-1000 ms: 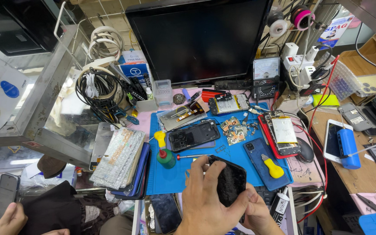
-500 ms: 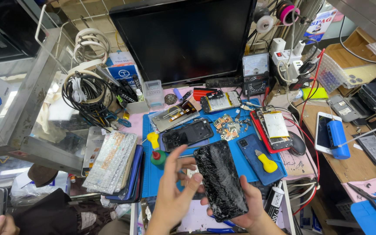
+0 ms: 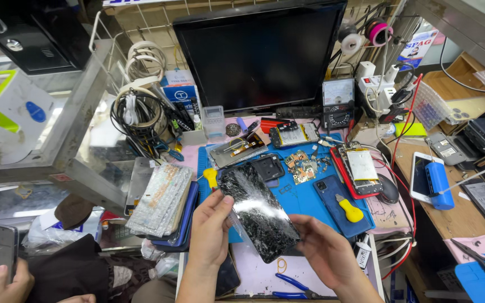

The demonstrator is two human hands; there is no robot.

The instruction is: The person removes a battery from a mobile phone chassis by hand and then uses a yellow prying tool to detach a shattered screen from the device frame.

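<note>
Both my hands hold a black phone screen panel (image 3: 256, 210) with heavily cracked glass, tilted flat above the near edge of a blue work mat (image 3: 298, 196). My left hand (image 3: 211, 230) grips its left edge. My right hand (image 3: 324, 249) supports its lower right corner. Behind the panel on the mat lie a black phone body (image 3: 268, 166), small circuit boards (image 3: 301, 167), an opened phone in a red frame (image 3: 360, 168) and a blue phone back with a yellow-handled screwdriver (image 3: 349, 210) on it.
A large dark monitor (image 3: 259, 53) stands at the back with a meter (image 3: 338, 101) beside it. Coiled cables (image 3: 138, 109) and a stack of packets (image 3: 161, 199) lie left. Blue pliers (image 3: 287, 286) rest near me. Another person's hand holds a phone (image 3: 2, 252) at lower left.
The cracked panel has been lifted and turned face up, from a bunched grip low in front of me to a spread two-handed hold. The camera view shifted slightly.
</note>
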